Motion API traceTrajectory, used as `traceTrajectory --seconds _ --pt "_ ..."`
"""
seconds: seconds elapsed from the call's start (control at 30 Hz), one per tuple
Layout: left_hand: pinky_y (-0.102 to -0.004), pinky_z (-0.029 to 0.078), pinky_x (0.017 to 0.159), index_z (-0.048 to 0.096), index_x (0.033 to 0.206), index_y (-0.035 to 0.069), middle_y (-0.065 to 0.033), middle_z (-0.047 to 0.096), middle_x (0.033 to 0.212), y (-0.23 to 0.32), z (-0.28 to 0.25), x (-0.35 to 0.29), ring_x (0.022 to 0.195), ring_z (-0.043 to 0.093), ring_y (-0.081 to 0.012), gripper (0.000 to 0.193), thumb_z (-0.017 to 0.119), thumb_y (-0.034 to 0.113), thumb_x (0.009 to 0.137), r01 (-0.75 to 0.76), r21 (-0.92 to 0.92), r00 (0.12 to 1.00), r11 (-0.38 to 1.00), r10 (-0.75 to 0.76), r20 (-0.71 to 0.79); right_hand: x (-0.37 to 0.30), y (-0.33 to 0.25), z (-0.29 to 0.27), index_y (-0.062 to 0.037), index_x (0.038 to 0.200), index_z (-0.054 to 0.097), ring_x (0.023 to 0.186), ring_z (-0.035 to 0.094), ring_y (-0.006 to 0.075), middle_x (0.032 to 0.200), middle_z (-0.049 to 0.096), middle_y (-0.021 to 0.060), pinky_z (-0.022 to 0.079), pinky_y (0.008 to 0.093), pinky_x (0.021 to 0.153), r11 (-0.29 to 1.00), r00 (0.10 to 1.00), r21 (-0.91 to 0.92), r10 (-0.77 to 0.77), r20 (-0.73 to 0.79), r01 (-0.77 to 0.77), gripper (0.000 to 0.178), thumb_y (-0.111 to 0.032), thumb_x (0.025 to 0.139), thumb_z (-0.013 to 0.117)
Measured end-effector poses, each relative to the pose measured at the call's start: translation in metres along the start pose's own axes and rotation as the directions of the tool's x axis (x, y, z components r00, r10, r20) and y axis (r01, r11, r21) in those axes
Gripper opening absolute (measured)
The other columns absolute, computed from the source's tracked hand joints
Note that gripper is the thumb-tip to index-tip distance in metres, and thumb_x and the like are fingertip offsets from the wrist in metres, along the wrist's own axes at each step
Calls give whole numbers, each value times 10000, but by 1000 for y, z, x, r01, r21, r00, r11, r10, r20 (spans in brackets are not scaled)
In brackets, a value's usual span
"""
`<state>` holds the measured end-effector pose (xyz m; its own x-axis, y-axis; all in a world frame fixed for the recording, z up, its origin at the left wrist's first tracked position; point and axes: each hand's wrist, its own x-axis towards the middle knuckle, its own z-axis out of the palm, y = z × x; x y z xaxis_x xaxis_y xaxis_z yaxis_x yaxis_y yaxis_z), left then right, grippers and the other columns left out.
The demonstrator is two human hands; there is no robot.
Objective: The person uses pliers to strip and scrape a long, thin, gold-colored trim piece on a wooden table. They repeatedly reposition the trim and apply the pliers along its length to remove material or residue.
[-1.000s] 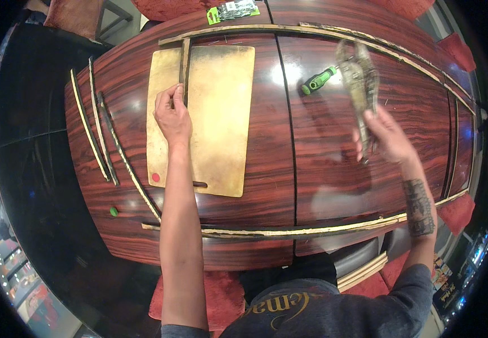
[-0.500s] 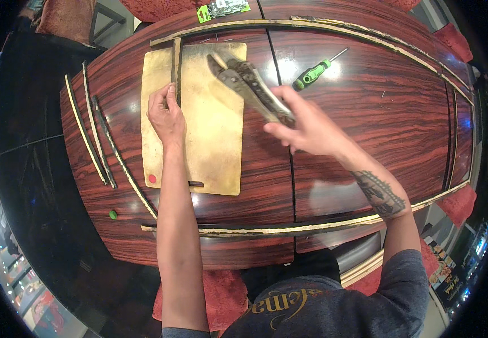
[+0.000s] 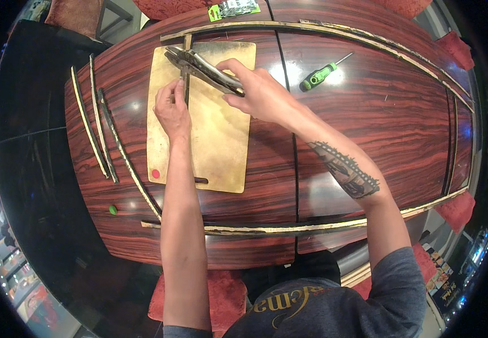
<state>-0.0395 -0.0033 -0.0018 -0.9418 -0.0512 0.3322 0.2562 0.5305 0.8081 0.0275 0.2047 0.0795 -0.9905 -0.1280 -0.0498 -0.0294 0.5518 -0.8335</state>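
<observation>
On the yellowed cutting board (image 3: pixel 216 146), a short narrow strip (image 3: pixel 188 41), pale on top with dark edges, lies lengthwise near the upper left. My left hand (image 3: pixel 172 110) is closed on the strip, thumb and fingertips pinching it about midway. My right hand (image 3: pixel 255 90) grips metal pliers (image 3: pixel 207 69) by the handles. Their head reaches over the strip just above my left fingertips; whether the jaws touch or bite anything there I cannot tell.
Long pale-and-dark strips lie along the table's far side (image 3: pixel 244 26), near side (image 3: pixel 278 228) and left (image 3: pixel 89 127). A green-handled screwdriver (image 3: pixel 318 76) rests right of the board. A small green object (image 3: pixel 113 210) sits near left; a green-and-clear packet (image 3: pixel 234 8) lies at the far edge.
My right hand has swung the pliers left, from above the board's right part onto the strip. My left hand keeps its pinch on the strip. The whole view has shifted slightly.
</observation>
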Motion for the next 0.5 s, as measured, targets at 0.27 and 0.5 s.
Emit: traceTrajectory --seconds 0.27,0.5 --pt "-364 522 844 714 1026 2 -126 731 973 0 4 -1 909 681 -241 192 683 177 953 98 -93 994 991 -103 -48 -4 9 9 -86 1316 471 836 681 446 875 703 245 536 483 711 1000 999 -12 10 -44 -10 520 -144 870 731" --pt "-340 515 811 703 1001 13 -102 723 929 0 2 -4 888 678 -209 162 687 164 945 77 -82 994 994 -83 -67 -2 17 19 -75 1304 476 848 681 451 873 701 247 538 486 711 995 1000 -99 2 -22 -4 491 -115 873 708"
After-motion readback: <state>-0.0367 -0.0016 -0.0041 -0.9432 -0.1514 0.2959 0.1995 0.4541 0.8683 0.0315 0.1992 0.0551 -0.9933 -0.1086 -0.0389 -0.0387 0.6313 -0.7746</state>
